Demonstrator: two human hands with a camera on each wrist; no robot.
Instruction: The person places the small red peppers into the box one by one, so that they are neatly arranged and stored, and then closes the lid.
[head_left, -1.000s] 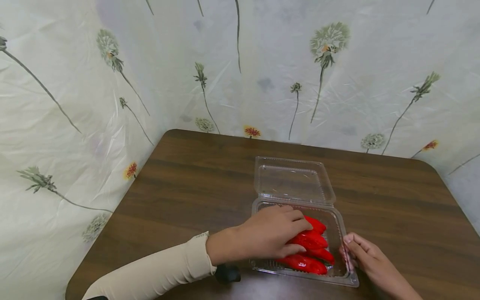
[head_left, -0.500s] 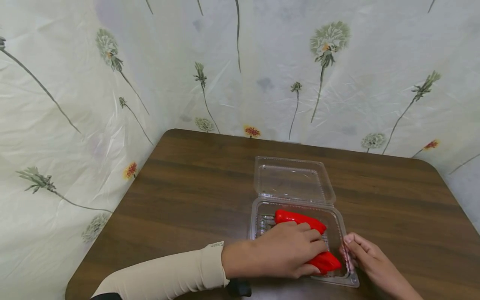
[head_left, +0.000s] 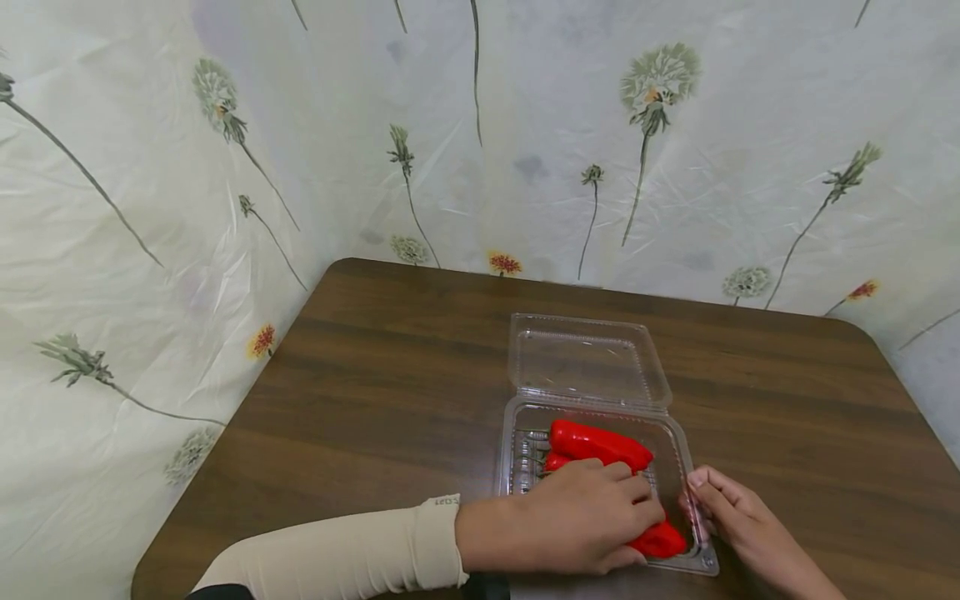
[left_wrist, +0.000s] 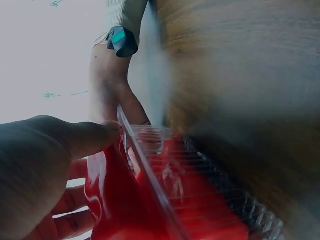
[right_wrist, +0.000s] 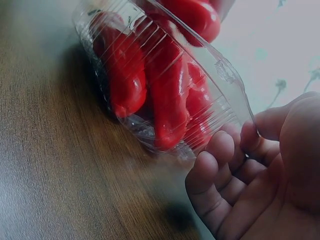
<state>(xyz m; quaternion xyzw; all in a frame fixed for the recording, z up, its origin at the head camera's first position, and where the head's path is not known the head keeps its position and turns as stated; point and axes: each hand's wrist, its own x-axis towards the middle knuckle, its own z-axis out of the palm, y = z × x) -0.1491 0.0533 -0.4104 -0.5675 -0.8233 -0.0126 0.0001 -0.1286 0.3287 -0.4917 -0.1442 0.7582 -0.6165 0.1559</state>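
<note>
Several glossy red peppers [head_left: 600, 443] lie side by side in a clear plastic clamshell container [head_left: 678, 437], seen in the head view. My left hand [head_left: 573, 518] is over the near side of the container and grips the nearest pepper [left_wrist: 117, 200]; its thumb and fingers lie around it in the left wrist view. This pepper overlaps the container's rim in that view, and other peppers are partly hidden under the hand. My right hand [head_left: 742, 517] pinches the container's right rim between thumb and fingers, while peppers [right_wrist: 167, 100] show through the ribbed wall in the right wrist view.
The container's lid [head_left: 585, 358] is folded back flat on the brown wooden table [head_left: 390, 375]. Behind and to the left hangs a pale flowered sheet [head_left: 525, 150]. A dark wrist camera [head_left: 486, 586] sits under the left wrist.
My left hand has moved toward the near right of the container, from over several peppers to gripping the nearest one. The far pepper is now uncovered. My right hand has stayed on the rim.
</note>
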